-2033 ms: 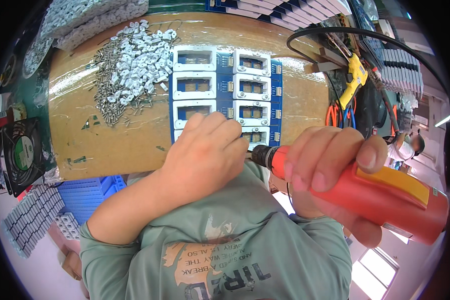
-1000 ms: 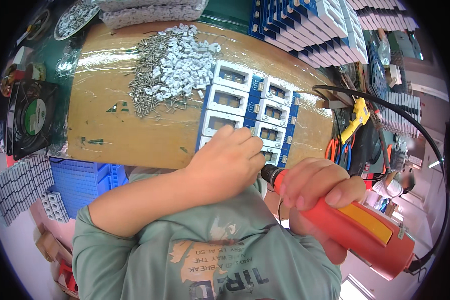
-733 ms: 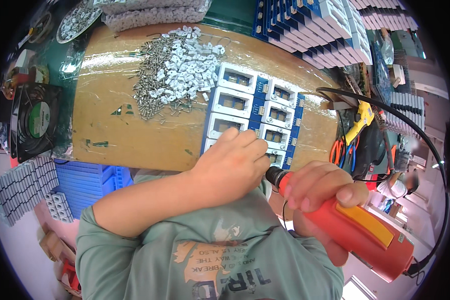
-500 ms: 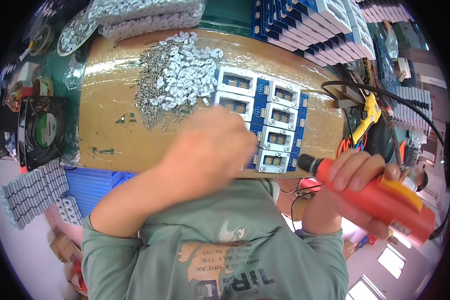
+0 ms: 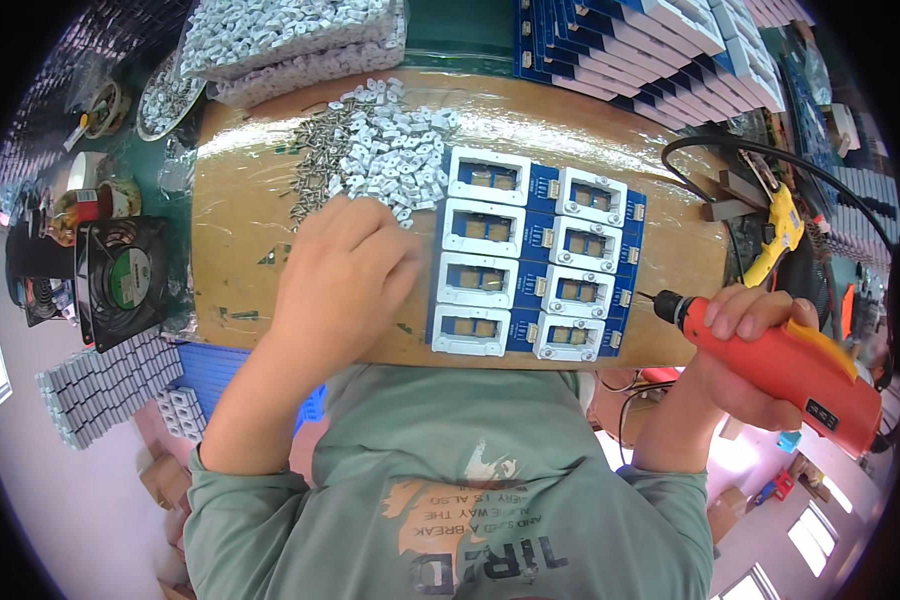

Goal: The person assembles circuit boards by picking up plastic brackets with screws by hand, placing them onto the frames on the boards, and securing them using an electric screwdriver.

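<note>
My left hand (image 5: 342, 275) is over the board at the near edge of a loose heap, its fingers bent together and the tips hidden beneath it. In that heap lie small white plastic pieces (image 5: 395, 150) and, to their left, many metal screws (image 5: 315, 165). My right hand (image 5: 755, 345) grips a red electric screwdriver (image 5: 795, 375) with a yellow lever, its bit pointing left toward the panel. Right of the left hand, blue circuit boards (image 5: 532, 255) carry two columns of white rectangular frames (image 5: 483, 228). Screws and small white pieces sit on the right column's frames.
Bags of white pieces (image 5: 290, 45) and a bowl (image 5: 167, 100) stand at the back left. Stacked framed boards (image 5: 660, 60) rise at the back right. A black fan (image 5: 125, 280) is at left. A yellow glue gun (image 5: 778, 235) and black cable (image 5: 820, 178) lie at right.
My left hand has moved left from the framed boards to the heap's near edge, uncovering the left column of frames. The screwdriver remains in my right hand. The whole view has shifted slightly.
</note>
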Motion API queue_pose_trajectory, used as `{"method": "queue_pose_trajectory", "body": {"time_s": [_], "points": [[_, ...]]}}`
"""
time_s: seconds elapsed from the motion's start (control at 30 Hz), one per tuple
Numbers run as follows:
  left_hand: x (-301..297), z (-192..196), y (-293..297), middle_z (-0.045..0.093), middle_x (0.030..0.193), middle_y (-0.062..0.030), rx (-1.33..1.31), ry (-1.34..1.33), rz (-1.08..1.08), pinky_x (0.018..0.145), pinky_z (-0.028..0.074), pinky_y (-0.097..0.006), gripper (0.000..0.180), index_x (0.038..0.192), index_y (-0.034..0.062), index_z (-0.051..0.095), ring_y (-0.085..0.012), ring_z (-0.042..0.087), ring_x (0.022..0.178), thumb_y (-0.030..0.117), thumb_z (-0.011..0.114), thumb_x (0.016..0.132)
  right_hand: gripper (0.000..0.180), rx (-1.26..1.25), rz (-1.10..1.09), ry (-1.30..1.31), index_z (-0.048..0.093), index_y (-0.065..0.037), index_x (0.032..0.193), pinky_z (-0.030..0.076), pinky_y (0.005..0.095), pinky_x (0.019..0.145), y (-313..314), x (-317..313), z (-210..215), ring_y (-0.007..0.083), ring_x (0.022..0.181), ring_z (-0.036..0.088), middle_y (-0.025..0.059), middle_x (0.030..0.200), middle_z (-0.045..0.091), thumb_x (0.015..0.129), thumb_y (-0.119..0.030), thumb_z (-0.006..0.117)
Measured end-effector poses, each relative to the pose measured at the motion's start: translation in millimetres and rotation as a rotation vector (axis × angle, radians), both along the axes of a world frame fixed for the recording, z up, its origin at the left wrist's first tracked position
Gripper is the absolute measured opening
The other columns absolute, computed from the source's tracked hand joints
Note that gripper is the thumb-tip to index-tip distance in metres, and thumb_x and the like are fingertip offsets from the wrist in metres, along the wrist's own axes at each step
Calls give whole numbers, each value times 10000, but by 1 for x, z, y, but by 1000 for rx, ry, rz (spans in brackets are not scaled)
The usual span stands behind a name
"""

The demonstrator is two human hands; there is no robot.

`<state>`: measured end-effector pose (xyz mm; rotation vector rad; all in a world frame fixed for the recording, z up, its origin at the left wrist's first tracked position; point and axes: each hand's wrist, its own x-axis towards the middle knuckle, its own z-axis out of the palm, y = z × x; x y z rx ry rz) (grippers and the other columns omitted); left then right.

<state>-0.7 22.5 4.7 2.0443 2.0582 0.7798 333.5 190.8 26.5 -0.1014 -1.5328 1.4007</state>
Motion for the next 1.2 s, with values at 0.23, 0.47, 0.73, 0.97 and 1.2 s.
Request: {"method": "queue_pose_trajectory", "body": {"time_s": [0.23,0.47,0.73,0.97,1.2], "points": [[-5,1,-20,641,924,-59,2,-71,145,787,494,-422,125,889,85,714,-299,622,889,95,787,788,1081,14,24,-2,403,-3,1539,506,402,718,4,4,0,256,816,632,119,1001,621,831,-762,705],[-5,2,-12,629,911,-63,-3,48,63,783,490,-422,130,912,87,705,-299,617,882,89,774,802,1074,11,38,-11,401,-1,1539,503,403,725,5,3,1,255,811,619,120,1014,607,840,-762,694],[-2,13,-20,698,1013,-102,-13,-199,78,785,524,-430,175,1017,70,699,-329,655,899,12,717,853,1080,9,47,-21,391,4,1541,501,410,722,4,4,1,257,829,609,121,1021,602,841,-761,693],[6,2,-27,703,1005,-115,-3,-148,25,774,540,-415,224,1065,63,712,-325,666,896,-12,719,855,1084,19,55,-32,395,8,1526,502,406,717,7,3,3,258,831,604,123,1025,602,835,-773,690],[12,-12,-24,667,953,-88,122,-99,74,738,518,-388,231,978,60,723,-297,628,859,-4,802,770,1065,13,62,-37,390,10,1526,500,416,751,6,4,4,264,841,605,132,1056,610,849,-756,687]]}}
